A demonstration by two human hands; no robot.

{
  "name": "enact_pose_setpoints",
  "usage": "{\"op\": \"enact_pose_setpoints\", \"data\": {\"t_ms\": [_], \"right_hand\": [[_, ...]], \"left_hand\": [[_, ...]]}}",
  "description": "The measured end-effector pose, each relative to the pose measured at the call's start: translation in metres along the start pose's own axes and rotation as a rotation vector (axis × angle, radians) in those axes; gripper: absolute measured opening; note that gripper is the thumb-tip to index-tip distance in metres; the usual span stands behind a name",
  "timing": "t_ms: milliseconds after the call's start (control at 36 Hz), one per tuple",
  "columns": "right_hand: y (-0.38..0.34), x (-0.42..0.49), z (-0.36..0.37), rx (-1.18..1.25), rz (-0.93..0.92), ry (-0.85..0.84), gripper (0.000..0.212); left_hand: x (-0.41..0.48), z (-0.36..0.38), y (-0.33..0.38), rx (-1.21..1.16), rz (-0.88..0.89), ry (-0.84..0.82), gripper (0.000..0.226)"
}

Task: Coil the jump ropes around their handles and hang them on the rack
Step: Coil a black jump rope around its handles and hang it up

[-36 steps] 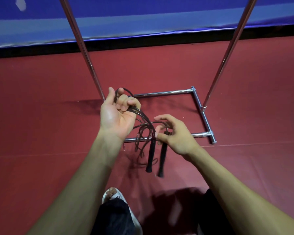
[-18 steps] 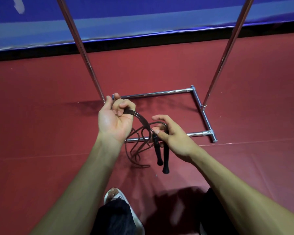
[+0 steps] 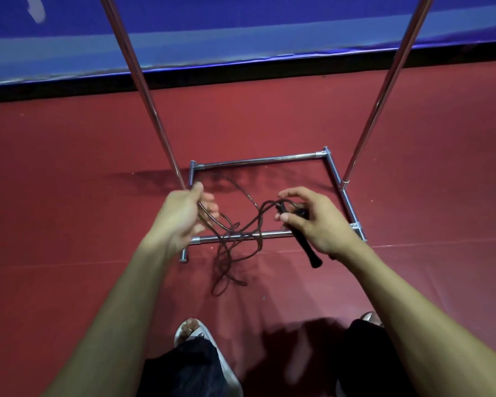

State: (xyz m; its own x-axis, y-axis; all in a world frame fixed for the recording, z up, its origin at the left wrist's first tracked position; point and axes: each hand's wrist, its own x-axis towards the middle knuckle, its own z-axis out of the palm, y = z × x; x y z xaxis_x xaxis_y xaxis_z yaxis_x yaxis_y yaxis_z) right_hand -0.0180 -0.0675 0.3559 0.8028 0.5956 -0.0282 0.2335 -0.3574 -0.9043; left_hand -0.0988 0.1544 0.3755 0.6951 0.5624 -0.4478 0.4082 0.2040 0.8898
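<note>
Right hand (image 3: 317,224): thumb and fingers curled round the upper ends of the black handles (image 3: 308,249), gripping them together; one handle's lower end sticks out below the palm, tilted down and to the right. Left hand (image 3: 184,217): blurred, fingers curled about several strands of the jump rope (image 3: 255,222), thumb on top. The rope is dark and thin, strung loosely between the two hands and sagging in tangled loops whose lowest bends lie just in front of the rack's front bar; whether they touch the ground cannot be told. Rack (image 3: 258,161): chrome tube, a rectangular base frame flat on the floor (image 3: 69,196), with two slanting uprights rising out of the top of the view; both hands are held above the base. Floor: red matting. Beyond it, a black strip and blue wall padding (image 3: 241,32). Near edge: a foot in a white sandal (image 3: 194,332) and dark clothing.
</note>
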Motion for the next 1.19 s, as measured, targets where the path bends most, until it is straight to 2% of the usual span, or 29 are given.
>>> {"op": "enact_pose_setpoints", "data": {"t_ms": [56, 111, 167, 222, 278, 306, 361, 417, 472, 556, 611, 694, 806, 917, 1028, 1194], "right_hand": [[-0.005, 0.000, -0.005, 0.071, -0.022, 0.026, 0.034], [-0.012, -0.002, -0.009, 0.145, -0.049, 0.012, 0.034], [-0.019, -0.005, -0.010, 0.209, -0.071, -0.022, 0.035], [-0.024, -0.008, -0.009, 0.275, -0.082, -0.074, 0.036], [-0.027, -0.009, -0.007, 0.321, -0.093, -0.131, 0.035], [-0.028, -0.010, -0.006, 0.335, -0.100, -0.148, 0.033], [-0.027, -0.010, -0.007, 0.352, -0.095, -0.160, 0.031], [-0.026, -0.010, -0.011, 0.372, -0.073, -0.173, 0.032], [-0.026, -0.011, -0.015, 0.403, -0.058, -0.196, 0.034], [-0.026, -0.010, -0.020, 0.456, -0.044, -0.204, 0.034], [-0.025, -0.010, -0.024, 0.442, -0.048, -0.179, 0.033], [-0.022, -0.009, -0.032, 0.372, -0.053, -0.157, 0.034], [-0.017, -0.010, -0.044, 0.316, -0.056, -0.109, 0.037], [-0.015, -0.011, -0.052, 0.356, -0.035, -0.101, 0.042], [-0.017, -0.011, -0.047, 0.352, -0.015, -0.170, 0.052], [-0.026, -0.006, -0.034, -0.031, -0.065, -0.181, 0.037]], "left_hand": [[0.005, -0.008, -0.011, 0.483, 0.056, 0.069, 0.042], [0.005, -0.009, -0.017, 0.870, 0.095, 0.137, 0.050], [0.003, -0.004, -0.018, 1.019, 0.141, 0.197, 0.052], [-0.004, 0.006, -0.013, 0.897, 0.338, 0.105, 0.052], [-0.014, 0.021, -0.009, 0.703, 0.575, -0.156, 0.047], [-0.021, 0.029, -0.009, 0.625, 0.635, -0.300, 0.044], [-0.031, 0.042, -0.010, 0.483, 0.627, -0.513, 0.036], [-0.035, 0.046, -0.008, 0.346, 0.502, -0.590, 0.028], [-0.032, 0.042, -0.009, 0.329, 0.447, -0.618, 0.017], [-0.027, 0.034, -0.010, 0.532, 0.468, -0.625, 0.020], [-0.026, 0.031, -0.009, 0.616, 0.463, -0.574, 0.022], [-0.023, 0.019, -0.003, 0.623, 0.479, -0.472, 0.026], [-0.015, 0.002, 0.002, 0.679, 0.584, -0.289, 0.030], [-0.017, 0.004, 0.003, 0.625, 0.624, -0.199, 0.030], [-0.032, 0.025, 0.002, 0.576, 0.702, -0.330, 0.028], [-0.039, 0.042, -0.001, 0.642, 0.709, -0.448, 0.032]]}}
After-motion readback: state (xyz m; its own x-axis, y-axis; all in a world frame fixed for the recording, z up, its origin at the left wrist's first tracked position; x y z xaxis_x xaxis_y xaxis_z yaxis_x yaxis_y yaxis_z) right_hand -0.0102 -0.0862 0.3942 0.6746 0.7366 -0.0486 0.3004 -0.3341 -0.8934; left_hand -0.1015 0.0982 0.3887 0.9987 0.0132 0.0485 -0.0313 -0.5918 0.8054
